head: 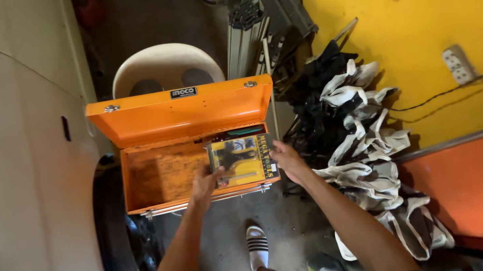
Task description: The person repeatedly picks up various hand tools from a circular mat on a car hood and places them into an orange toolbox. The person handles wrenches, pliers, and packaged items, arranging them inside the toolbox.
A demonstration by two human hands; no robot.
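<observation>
Concrete garage floor lay beneath an open orange toolbox (163, 172) at frame centre. Your left hand (205, 181) and right hand (289, 159) gripped a yellow packaged tool (241, 161) over it; lowering it calls for level hands.

Flat rectangular retail package (241, 160), yellow front with dark tool picture, dark strip down right edge, glossy clear cover; sits over right half of open orange toolbox (150, 178), held at both sides, left hand (206, 181) on left edge, right hand (287, 159) on right edge. Small dark rectangular label plate (183, 92) with pale lettering, centred on upper edge of raised toolbox lid, between two metal latches
</observation>
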